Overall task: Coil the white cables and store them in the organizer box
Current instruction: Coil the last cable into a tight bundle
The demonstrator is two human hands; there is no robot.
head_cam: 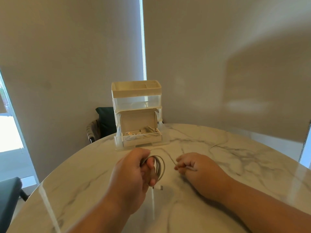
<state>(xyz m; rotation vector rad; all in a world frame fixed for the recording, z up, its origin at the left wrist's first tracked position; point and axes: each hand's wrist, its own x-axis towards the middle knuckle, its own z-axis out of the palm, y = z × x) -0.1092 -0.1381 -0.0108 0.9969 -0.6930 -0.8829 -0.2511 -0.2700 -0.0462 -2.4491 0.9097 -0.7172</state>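
Note:
My left hand grips a coil of white cable in several loops, just above the marble table. One plug end hangs below the coil. My right hand pinches the free run of the same cable, which arcs from the coil over to its fingers. Behind the hands an open cardboard box holds other coiled white cables. The box sits on the pulled-out bottom drawer of a white and clear organizer.
A dark chair with a cushion stands behind the table at the left. Another dark seat is at the lower left. The round table's edge curves close on the left. Blinds cover the windows behind.

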